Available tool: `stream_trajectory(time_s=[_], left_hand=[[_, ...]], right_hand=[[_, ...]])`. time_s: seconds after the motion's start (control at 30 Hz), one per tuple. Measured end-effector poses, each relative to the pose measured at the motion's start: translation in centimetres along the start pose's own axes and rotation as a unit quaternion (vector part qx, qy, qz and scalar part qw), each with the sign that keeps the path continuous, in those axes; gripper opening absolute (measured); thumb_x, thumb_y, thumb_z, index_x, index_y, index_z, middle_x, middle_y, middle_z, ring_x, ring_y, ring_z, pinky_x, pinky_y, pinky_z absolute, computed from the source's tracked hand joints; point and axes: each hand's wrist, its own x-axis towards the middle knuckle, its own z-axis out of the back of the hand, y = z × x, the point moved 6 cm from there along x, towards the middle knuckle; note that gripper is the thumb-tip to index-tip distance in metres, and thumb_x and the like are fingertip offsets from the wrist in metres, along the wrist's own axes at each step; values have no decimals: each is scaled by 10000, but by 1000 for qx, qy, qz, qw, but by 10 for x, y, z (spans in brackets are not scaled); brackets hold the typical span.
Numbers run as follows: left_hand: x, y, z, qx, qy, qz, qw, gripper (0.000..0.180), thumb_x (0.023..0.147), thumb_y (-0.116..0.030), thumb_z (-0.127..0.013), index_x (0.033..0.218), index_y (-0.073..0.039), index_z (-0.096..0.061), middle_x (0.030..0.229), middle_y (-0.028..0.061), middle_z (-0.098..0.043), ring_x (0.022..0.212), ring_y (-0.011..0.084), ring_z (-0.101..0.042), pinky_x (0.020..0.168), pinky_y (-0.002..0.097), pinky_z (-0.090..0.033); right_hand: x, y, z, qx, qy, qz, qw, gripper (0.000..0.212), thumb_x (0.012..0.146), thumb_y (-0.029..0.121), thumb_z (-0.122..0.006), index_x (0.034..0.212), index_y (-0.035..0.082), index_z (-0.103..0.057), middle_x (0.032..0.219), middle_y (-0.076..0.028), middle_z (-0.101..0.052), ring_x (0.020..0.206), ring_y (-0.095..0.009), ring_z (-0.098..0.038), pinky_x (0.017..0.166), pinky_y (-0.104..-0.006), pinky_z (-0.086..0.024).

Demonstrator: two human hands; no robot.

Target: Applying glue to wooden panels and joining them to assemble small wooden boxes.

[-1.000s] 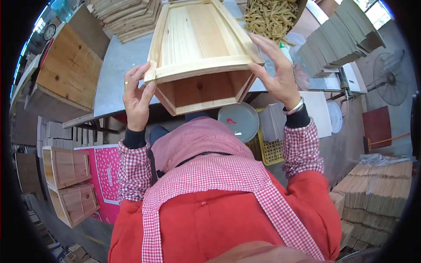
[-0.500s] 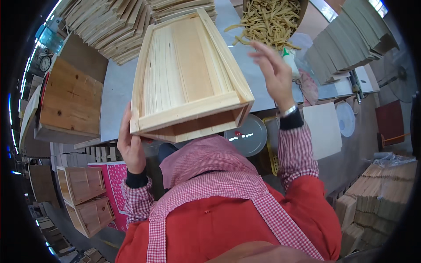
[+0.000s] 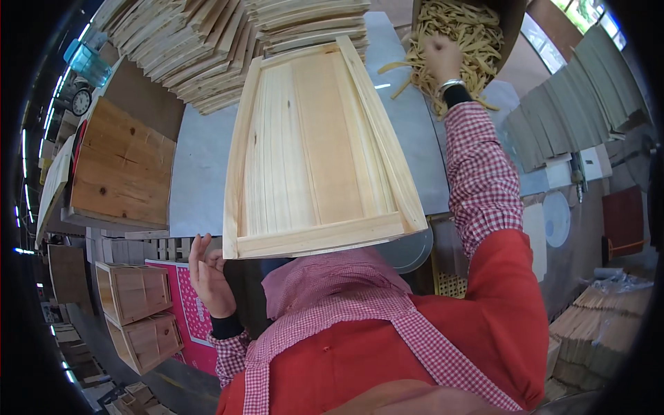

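A pale wooden box (image 3: 311,152) with a framed panel facing up rests on the table, its near end over the edge. My left hand (image 3: 213,280) is just off its near left corner, fingers apart and holding nothing. My right hand (image 3: 443,59) has reached into a heap of flat tan bands (image 3: 477,34) in a carton (image 3: 515,21) at the far right. Its fingers are curled closed among the bands, and whatever is in them is hidden.
Stacks of thin wooden panels (image 3: 187,55) stand at the back, beyond the box. A brown wooden box (image 3: 121,162) sits at the left, grey boards (image 3: 574,104) at the right. Two wooden boxes (image 3: 138,294) are stacked low at left. A round grey lid (image 3: 408,250) lies below the table edge.
My right hand has moved away and up from beside the box into the tan bands. My left hand has let go of the box's corner, and its near end has lowered.
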Motion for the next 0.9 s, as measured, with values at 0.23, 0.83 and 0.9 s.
stream_trajectory(time_s=[0.23,0.83,0.9], left_hand=[[22,18,5,-48,-15,82,995,430,945,-225,-517,1305,6,-472,1228,130,-558,989,179,-586,871,295,-464],[-17,-183,-122,178,238,-426,854,517,768,-208,-755,1199,2,-561,1176,195,-597,1117,310,-567,988,395,-382],[-27,-155,-117,105,415,-290,856,360,795,-196,-729,1063,23,-633,1058,171,-650,1044,298,-601,959,394,-401]], right_hand=[[16,1,13,-179,313,71,930,231,776,246,-622,817,37,-710,819,-199,-666,726,-363,-638,688,-408,-519],[-249,369,165,120,399,474,775,38,791,14,-600,808,17,-566,663,-113,-533,567,-295,-523,532,-337,-428],[-258,365,163,143,422,432,784,41,787,18,-603,806,22,-567,683,-112,-542,605,-295,-539,552,-346,-434]])
